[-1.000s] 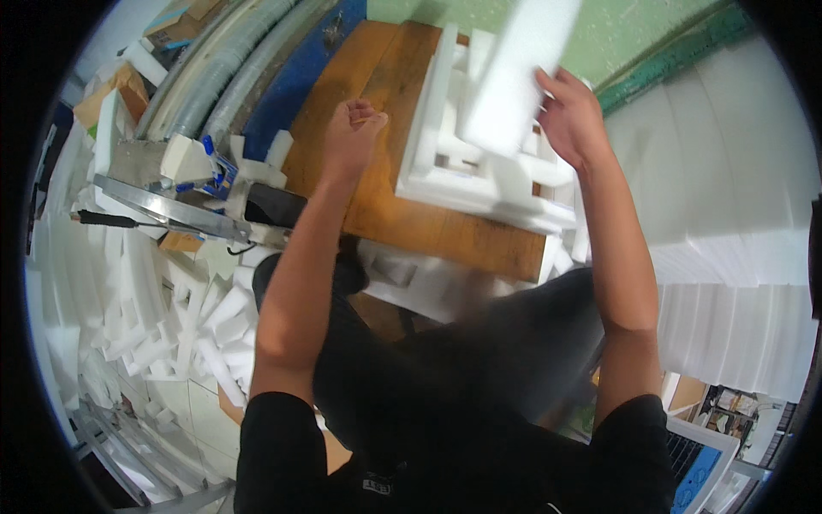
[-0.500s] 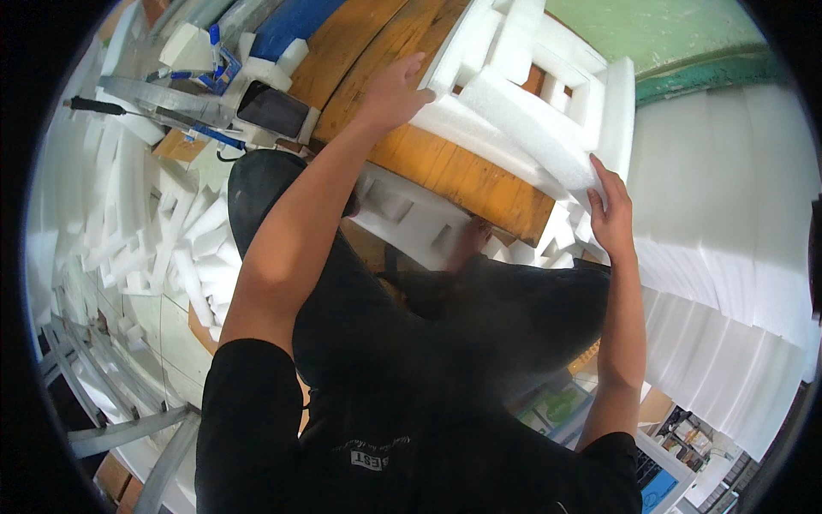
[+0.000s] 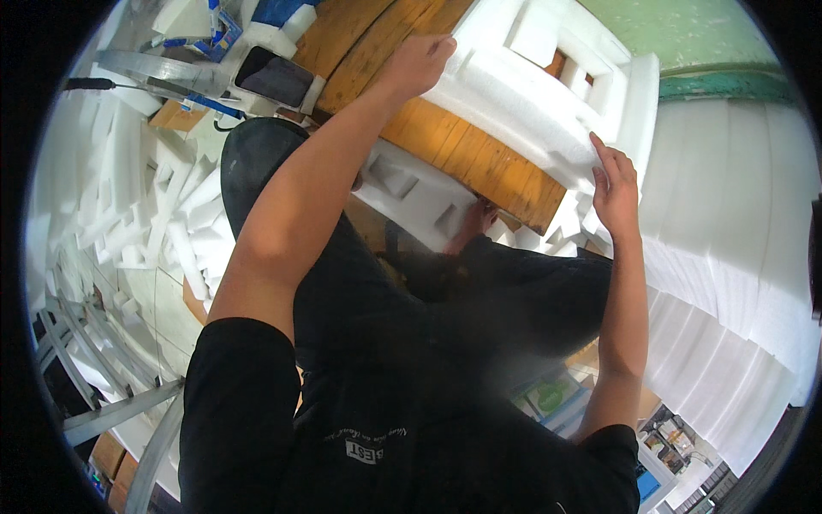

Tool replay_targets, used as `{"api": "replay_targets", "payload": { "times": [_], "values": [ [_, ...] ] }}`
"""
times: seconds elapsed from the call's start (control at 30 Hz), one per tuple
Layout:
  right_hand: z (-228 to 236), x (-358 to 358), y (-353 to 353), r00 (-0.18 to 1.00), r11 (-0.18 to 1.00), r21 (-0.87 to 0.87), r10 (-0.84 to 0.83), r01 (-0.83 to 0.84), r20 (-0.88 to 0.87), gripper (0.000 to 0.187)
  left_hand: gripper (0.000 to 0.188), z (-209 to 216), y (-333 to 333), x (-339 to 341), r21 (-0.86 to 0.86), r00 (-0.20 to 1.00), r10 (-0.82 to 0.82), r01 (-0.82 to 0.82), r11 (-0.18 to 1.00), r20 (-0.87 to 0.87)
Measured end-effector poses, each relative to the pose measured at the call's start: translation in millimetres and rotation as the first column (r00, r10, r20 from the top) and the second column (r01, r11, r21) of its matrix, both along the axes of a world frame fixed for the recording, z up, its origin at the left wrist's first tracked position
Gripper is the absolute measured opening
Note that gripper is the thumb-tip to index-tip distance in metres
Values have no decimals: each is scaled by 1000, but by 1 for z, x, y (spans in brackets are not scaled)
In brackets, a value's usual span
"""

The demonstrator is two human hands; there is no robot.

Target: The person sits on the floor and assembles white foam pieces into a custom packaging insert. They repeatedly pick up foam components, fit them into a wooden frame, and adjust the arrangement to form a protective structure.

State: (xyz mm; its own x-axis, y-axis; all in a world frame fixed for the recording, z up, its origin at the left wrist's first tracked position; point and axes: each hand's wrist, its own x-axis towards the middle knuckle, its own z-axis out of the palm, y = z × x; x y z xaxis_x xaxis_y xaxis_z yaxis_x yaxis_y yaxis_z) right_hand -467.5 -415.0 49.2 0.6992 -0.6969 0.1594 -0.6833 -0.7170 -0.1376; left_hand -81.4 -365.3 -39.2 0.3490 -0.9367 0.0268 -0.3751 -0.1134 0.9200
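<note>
A long white foam strip (image 3: 522, 107) lies along the front side of a white foam frame (image 3: 604, 47), on a wooden bench (image 3: 479, 154). My left hand (image 3: 419, 64) is closed at the strip's left end, its fingertips against the foam. At the other end, my right hand (image 3: 618, 188) has its fingers stretched up the end face and its thumb lower down, with the foam between them. The frame has square openings, and brown wood shows through. My left hand partly hides the strip's left end.
Beyond the bench's left side sit a dark phone (image 3: 274, 77), a roll of clear tape (image 3: 158, 73) and a black-handled tool (image 3: 90, 84). Foam offcuts (image 3: 193, 231) heap on the left floor. Tall foam sheets (image 3: 728, 188) stand at right. Another foam piece (image 3: 411, 188) is below the bench edge.
The foam strip has swung at its left end toward my left hand and now runs along the frame's front. My left hand has moved right and closed; my right hand has barely moved.
</note>
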Motion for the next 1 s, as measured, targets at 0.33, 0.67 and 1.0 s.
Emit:
{"api": "replay_targets", "payload": {
  "times": [0.33,0.67,1.0],
  "values": [
    [-1,7,-2,994,996,-83,-37,28,-104,63,45,5,3,-1,-109,1000,7,-7,994,4],
    [-1,31,-7,989,994,-109,-11,-5,-145,63,49,-10,-20,9,-38,992,126,-127,991,-30],
    [-10,58,-11,976,985,-148,-117,90,-185,61,67,24,-17,1,-76,986,155,-160,984,-63]
  ]
}}
